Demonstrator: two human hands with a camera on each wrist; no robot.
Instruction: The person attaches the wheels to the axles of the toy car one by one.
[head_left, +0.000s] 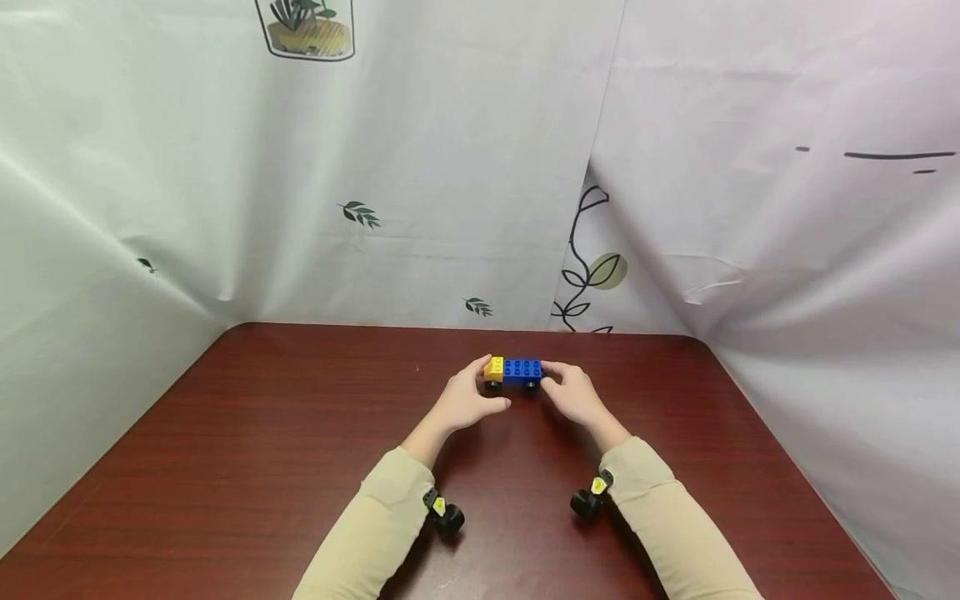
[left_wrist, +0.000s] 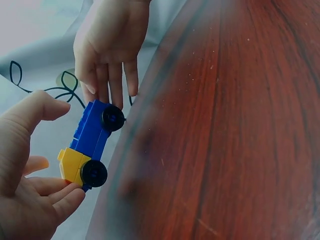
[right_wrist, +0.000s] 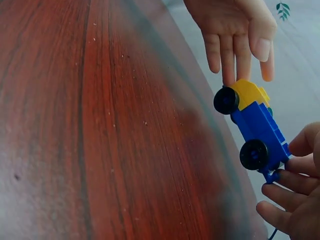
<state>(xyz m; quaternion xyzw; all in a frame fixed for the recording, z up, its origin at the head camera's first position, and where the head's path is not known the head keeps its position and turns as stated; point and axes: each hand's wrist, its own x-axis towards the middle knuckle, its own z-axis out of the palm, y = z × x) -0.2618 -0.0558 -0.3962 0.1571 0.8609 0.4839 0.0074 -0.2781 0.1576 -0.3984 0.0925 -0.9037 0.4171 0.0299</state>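
Note:
A small toy truck [head_left: 522, 372] of building bricks has a yellow cab [left_wrist: 72, 165], a blue studded body [right_wrist: 260, 127] and black wheels. In the head view it points left, its studs facing up. My left hand [head_left: 468, 400] is at the cab end, fingertips touching the yellow front while the thumb stands well apart from it. At the rear end my right hand [head_left: 573, 393] pinches the blue body between thumb and fingers, as the right wrist view shows. Part of the rear is covered by these fingers.
The truck and both hands are over the far part of a dark red-brown wooden table [head_left: 262, 467]. White cloth [head_left: 450, 150] printed with leaves hangs behind and beside the table. Black wrist cameras [head_left: 447, 518] sit at both sleeve cuffs.

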